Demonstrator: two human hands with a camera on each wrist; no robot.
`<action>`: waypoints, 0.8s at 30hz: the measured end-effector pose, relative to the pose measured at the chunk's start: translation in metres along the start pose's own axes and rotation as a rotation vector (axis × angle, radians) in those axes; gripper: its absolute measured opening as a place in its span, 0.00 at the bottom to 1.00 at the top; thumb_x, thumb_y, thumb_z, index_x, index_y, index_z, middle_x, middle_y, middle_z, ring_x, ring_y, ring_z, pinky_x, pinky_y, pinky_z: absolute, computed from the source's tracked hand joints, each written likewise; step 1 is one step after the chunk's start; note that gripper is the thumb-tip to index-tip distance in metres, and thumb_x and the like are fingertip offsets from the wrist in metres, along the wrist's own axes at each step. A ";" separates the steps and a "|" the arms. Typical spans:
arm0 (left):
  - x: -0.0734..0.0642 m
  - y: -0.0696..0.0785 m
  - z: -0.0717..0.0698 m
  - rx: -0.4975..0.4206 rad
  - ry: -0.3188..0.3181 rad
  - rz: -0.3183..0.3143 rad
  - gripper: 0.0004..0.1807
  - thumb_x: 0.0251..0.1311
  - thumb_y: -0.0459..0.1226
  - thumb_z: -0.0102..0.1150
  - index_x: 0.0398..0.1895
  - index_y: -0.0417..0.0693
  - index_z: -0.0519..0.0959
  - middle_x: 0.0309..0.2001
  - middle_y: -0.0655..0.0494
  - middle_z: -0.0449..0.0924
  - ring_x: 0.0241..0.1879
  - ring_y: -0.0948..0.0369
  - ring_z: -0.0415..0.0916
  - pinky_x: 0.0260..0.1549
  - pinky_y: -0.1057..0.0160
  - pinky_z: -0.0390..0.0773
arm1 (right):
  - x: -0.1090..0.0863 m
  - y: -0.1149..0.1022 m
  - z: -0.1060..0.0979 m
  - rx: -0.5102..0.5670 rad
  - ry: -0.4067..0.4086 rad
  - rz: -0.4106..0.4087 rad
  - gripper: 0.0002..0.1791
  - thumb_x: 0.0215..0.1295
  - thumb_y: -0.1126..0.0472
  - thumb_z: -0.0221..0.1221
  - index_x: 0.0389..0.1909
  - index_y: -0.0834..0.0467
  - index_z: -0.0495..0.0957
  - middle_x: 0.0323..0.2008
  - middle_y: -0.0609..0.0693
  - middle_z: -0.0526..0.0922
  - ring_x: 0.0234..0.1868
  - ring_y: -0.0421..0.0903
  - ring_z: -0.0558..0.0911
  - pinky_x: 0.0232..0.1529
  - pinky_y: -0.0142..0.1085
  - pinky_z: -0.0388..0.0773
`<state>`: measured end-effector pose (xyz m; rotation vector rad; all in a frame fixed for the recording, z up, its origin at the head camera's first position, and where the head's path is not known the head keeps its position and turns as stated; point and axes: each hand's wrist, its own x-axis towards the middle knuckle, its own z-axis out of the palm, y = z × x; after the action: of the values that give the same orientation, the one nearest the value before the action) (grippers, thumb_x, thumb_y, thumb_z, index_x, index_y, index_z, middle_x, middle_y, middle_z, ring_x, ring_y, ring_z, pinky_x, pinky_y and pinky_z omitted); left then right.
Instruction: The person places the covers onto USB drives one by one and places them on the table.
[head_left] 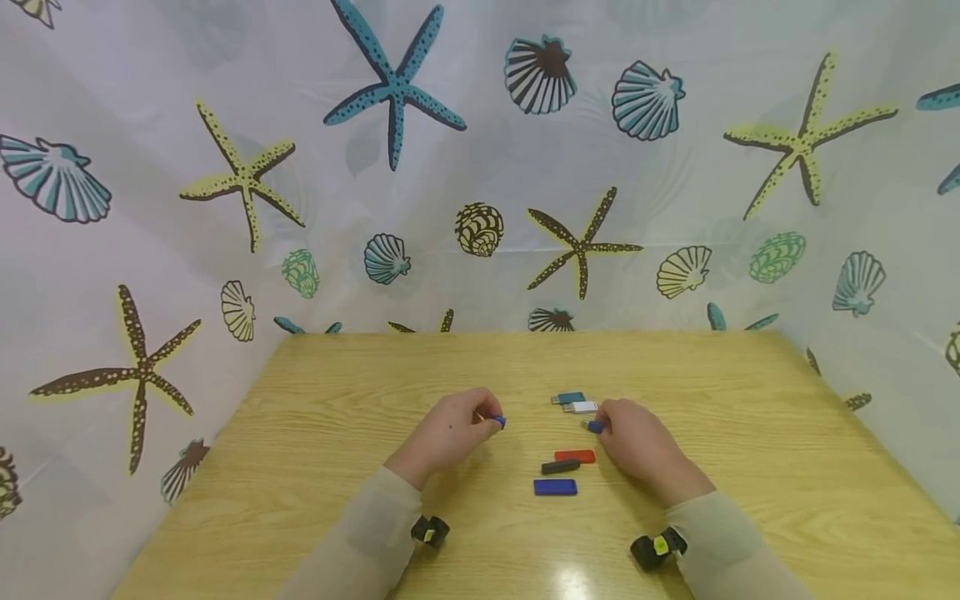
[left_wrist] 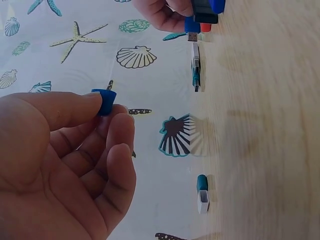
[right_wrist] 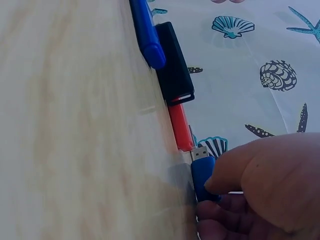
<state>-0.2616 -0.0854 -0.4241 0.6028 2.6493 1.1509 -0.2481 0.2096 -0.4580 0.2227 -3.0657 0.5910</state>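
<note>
Between thumb and fingertips, my left hand [head_left: 447, 429] pinches a small blue cap [left_wrist: 105, 102], held above the table. On the right, my right hand [head_left: 643, 443] grips a blue USB flash drive [right_wrist: 202, 176], its bare metal plug pointing left in the head view. Just beyond that drive lie a white USB flash drive [head_left: 580, 407] and a teal USB flash drive [head_left: 567, 398], both with plugs exposed. Nearer to me are a red flash drive [head_left: 574, 457], a black one [head_left: 561, 467] and a dark blue one [head_left: 556, 487], with no metal plug visible on them.
The left wrist view shows a teal cap [left_wrist: 202, 182] and a white cap [left_wrist: 203, 202] on the table; in the head view I cannot make them out. A wooden table [head_left: 360, 367] lies under everything. A curtain [head_left: 480, 167] printed with shells and starfish surrounds it.
</note>
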 end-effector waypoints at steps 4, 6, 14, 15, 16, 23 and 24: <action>-0.001 0.002 0.000 -0.011 0.006 0.023 0.02 0.71 0.43 0.61 0.41 0.59 0.78 0.38 0.66 0.79 0.37 0.60 0.76 0.34 0.59 0.77 | -0.001 -0.004 -0.001 0.004 0.021 -0.007 0.03 0.68 0.65 0.59 0.39 0.59 0.80 0.37 0.51 0.80 0.37 0.48 0.78 0.47 0.50 0.78; -0.002 0.004 0.000 -0.017 0.009 0.035 0.03 0.70 0.44 0.62 0.41 0.58 0.78 0.38 0.66 0.79 0.37 0.60 0.76 0.33 0.59 0.77 | -0.002 -0.009 -0.003 0.022 0.049 -0.017 0.05 0.70 0.64 0.59 0.42 0.59 0.80 0.38 0.50 0.80 0.38 0.48 0.78 0.47 0.49 0.79; -0.004 0.013 0.001 -0.036 0.022 0.068 0.02 0.70 0.43 0.62 0.41 0.61 0.78 0.37 0.68 0.80 0.37 0.61 0.75 0.34 0.59 0.77 | -0.010 -0.041 -0.014 0.148 0.106 -0.140 0.04 0.71 0.61 0.62 0.42 0.56 0.81 0.36 0.46 0.79 0.32 0.43 0.74 0.37 0.40 0.76; -0.004 0.014 0.001 -0.039 0.023 0.073 0.02 0.70 0.43 0.62 0.41 0.61 0.78 0.37 0.68 0.79 0.37 0.61 0.75 0.34 0.59 0.77 | -0.011 -0.045 -0.015 0.157 0.110 -0.153 0.03 0.71 0.61 0.63 0.41 0.56 0.81 0.36 0.45 0.78 0.32 0.43 0.73 0.36 0.39 0.75; -0.005 0.015 0.001 -0.042 0.024 0.076 0.02 0.70 0.43 0.62 0.41 0.62 0.78 0.37 0.68 0.80 0.37 0.61 0.76 0.34 0.59 0.77 | -0.012 -0.048 -0.016 0.165 0.118 -0.166 0.03 0.71 0.61 0.63 0.41 0.56 0.81 0.35 0.44 0.78 0.32 0.42 0.73 0.36 0.38 0.75; -0.007 0.019 0.002 -0.049 0.030 0.117 0.03 0.69 0.43 0.63 0.40 0.61 0.78 0.37 0.68 0.80 0.37 0.61 0.76 0.33 0.59 0.77 | -0.019 -0.064 -0.015 0.175 0.153 -0.245 0.03 0.69 0.61 0.66 0.39 0.53 0.81 0.31 0.41 0.74 0.29 0.40 0.71 0.32 0.35 0.73; -0.007 0.019 0.003 -0.051 0.029 0.123 0.03 0.69 0.43 0.63 0.40 0.61 0.78 0.37 0.68 0.80 0.37 0.62 0.76 0.33 0.59 0.77 | -0.020 -0.064 -0.014 0.176 0.153 -0.253 0.03 0.69 0.60 0.66 0.38 0.53 0.81 0.31 0.41 0.73 0.29 0.40 0.71 0.31 0.34 0.73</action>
<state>-0.2486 -0.0748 -0.4116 0.7541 2.6304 1.2651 -0.2193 0.1585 -0.4217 0.5315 -2.7797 0.8185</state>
